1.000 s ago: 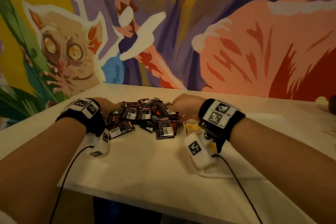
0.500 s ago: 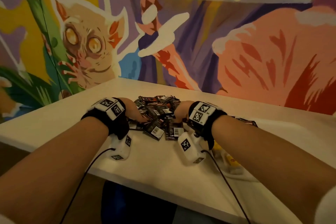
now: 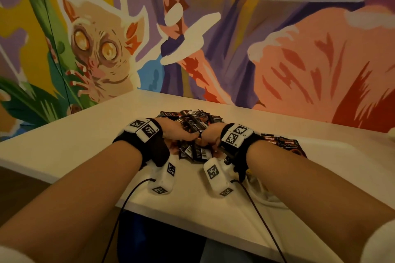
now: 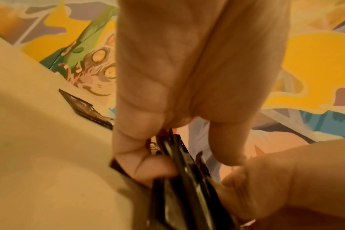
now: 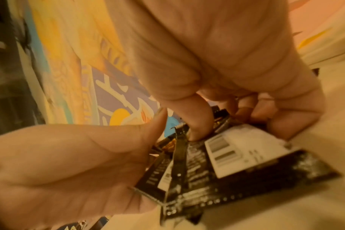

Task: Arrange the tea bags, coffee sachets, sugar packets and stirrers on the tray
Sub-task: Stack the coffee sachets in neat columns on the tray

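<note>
- A heap of small dark foil coffee sachets (image 3: 193,126) with white barcode labels is gathered on the pale cream tabletop (image 3: 70,134), pressed together from both sides by the two hands.
- The left hand (image 3: 175,131) is seen with its fingers (image 4: 146,168) curled down around the left edge of the heap; in the left wrist view several sachets are clamped upright on edge between those fingers and the thumb (image 4: 226,140).
- The right hand (image 3: 210,136) is seen with its fingers (image 5: 197,123) bent and dug into the heap from the right, the thumb and curled fingers closed on the sachets.
- The two hands are set knuckle to knuckle, touching or nearly so, over the near part of the heap.
- More sachets lie flat beneath and beyond the fingertips, and one labelled sachet (image 5: 244,149) lies flat just under the right fingers.
- A few further dark sachets with red print (image 3: 284,144) lie beyond the right wrist, apart from the fingers.
- A painted mural wall (image 3: 277,38) with a wide-eyed animal stands behind the fingertips.
</note>
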Demonstrator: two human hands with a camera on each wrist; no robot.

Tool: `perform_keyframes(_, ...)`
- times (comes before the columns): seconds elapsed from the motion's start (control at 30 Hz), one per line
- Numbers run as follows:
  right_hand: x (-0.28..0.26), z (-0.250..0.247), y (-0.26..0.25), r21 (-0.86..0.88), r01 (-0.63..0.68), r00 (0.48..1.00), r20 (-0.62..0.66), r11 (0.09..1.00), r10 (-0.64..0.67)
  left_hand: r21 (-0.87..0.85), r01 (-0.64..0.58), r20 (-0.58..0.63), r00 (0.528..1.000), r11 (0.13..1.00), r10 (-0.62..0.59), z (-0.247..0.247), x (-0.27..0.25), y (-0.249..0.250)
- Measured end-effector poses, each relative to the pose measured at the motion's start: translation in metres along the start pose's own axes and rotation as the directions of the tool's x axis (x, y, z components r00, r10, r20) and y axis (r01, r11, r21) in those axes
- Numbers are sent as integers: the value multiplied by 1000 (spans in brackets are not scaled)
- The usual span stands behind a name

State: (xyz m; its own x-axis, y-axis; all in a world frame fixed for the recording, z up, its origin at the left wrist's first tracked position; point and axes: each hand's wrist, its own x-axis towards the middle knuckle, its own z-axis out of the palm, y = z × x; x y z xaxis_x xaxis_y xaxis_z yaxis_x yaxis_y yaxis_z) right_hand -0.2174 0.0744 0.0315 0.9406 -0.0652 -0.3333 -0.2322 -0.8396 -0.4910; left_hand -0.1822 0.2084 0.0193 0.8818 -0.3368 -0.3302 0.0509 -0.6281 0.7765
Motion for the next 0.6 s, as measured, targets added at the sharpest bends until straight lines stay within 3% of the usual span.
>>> perform_keyframes(0.07, 5, 3, 7, 190, -14, 998, 61, 982, 2, 5, -29, -34, 999, 1000, 30, 6, 0, 3)
perform_keyframes(0.13, 7, 1, 6, 410, -89, 992, 119, 908, 44, 10, -62, -75, 995, 998, 63, 7, 2, 8)
perform_keyframes(0.3, 11, -5, 8, 783, -45, 996, 79, 620, -27, -344, -125, -91, 991, 931, 100, 3, 5, 15)
perform_keyframes(0.43, -5, -8, 10, 838, 186, 967, -65, 513, -245, -548, -286, -177, 958, 786, 226, 7, 1, 26)
perform_keyframes(0.53, -12, -13, 14, 798, 395, 914, -293, 455, -281, -563, -397, -217, 917, 725, 334, 13, -6, 37)
perform_keyframes(0.6, -18, -19, 20, 765, 469, 883, -392, 440, -259, -563, -448, -204, 890, 695, 408, 16, -12, 44)
